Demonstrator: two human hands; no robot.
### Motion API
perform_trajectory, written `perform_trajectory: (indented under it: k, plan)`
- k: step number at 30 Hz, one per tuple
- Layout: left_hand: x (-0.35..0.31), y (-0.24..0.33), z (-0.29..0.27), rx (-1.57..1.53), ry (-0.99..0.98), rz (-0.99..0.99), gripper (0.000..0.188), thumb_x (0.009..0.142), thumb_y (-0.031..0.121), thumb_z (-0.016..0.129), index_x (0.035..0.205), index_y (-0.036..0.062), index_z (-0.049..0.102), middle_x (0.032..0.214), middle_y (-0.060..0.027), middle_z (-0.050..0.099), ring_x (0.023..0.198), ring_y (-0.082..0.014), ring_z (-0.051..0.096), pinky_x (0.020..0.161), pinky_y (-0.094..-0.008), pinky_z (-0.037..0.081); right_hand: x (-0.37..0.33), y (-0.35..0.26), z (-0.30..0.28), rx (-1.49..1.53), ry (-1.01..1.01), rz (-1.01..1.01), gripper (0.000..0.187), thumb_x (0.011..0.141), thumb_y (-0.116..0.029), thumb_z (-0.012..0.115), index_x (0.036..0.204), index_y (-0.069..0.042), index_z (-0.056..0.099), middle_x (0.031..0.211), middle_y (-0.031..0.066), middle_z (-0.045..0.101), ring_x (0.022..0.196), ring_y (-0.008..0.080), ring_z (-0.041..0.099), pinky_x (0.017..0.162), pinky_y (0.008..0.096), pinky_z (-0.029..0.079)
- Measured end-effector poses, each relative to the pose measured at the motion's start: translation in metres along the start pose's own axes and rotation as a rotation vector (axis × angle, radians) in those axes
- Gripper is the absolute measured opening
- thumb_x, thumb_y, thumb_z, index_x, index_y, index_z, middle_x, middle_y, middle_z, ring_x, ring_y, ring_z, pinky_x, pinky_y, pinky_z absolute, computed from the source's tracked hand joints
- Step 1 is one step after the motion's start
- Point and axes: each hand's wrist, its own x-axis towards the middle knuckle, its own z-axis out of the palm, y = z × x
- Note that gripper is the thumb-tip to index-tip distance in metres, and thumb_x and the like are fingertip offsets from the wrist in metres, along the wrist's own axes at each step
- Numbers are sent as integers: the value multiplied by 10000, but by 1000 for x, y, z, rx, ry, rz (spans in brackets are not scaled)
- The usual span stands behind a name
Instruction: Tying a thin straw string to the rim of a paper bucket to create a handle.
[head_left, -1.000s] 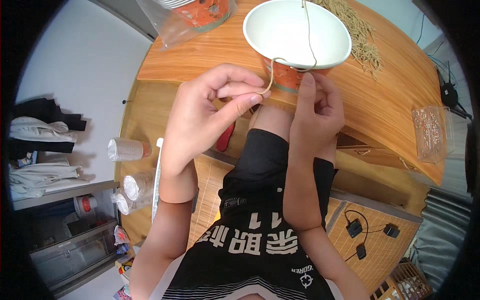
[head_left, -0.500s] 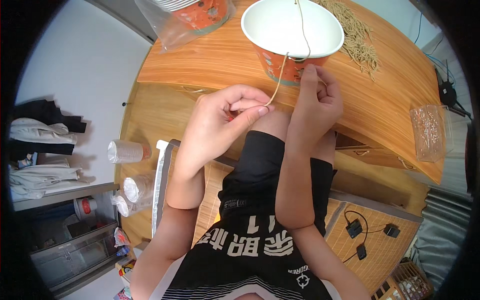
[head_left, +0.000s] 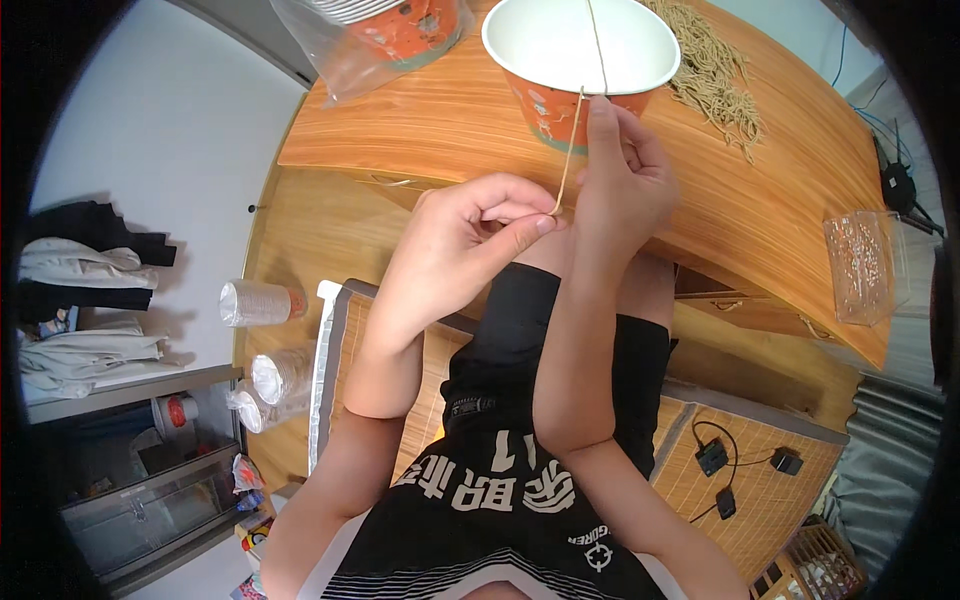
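Observation:
A paper bucket (head_left: pixel 545 105), orange outside and white inside, stands at the front edge of the wooden table. A tan cord (head_left: pixel 571 150) stretches from the near rim down to my left hand (head_left: pixel 465 245), whose thumb and forefinger pinch its lower end. More cord crosses the bucket's mouth and runs out of the top of the picture. At the near rim my right hand (head_left: pixel 630 190) is closed, thumb and forefinger pinched on the cord beside where it meets the bucket. The fingertips partly hide that spot.
Loose tan cords (head_left: pixel 715 75) lie heaped on the table right of the bucket. Stacked orange buckets (head_left: pixel 410 30) in clear plastic stand at the left. A clear plastic box (head_left: pixel 862 265) rests near the table's right end. Wrapped stacks (head_left: pixel 255 303) sit on the floor.
Both hands have moved slightly up; the left also shifted right, the right a little left. The cord over the bucket's mouth has gone from slack to nearly straight. The bucket tipped slightly.

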Motion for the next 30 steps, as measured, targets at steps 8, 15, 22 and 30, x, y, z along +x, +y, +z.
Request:
perform_trajectory:
  k: [8,15,22,30]
  plan:
    - [3,-4,-4,35,51,6,91,896,25,621,967,-30,635,893,-82,708,844,-95,642,777,-234,495,2,12,-5,52,41,-85,202,814,-149,756,895,19,678,564,-46,537,447,4,392,421,179,274]
    - [6,-1,1,14,36,38,94,877,51,651,942,-13,670,829,-22,695,740,-46,599,665,-206,484,-1,4,6,-116,20,-74,147,818,-114,729,910,-3,699,663,-24,617,524,17,492,468,180,353]
    - [9,2,-9,95,2,59,102,869,63,655,931,-18,671,803,-29,689,711,-44,589,649,-215,485,4,13,18,-92,3,-125,115,804,-122,725,846,-16,715,603,-35,581,540,32,488,495,212,378]
    - [10,5,-27,112,-2,82,112,866,80,666,922,-17,671,760,-19,676,662,-39,567,613,-216,474,-2,12,31,-296,21,-244,145,781,-153,751,823,-18,717,521,-70,476,488,18,406,464,199,300]
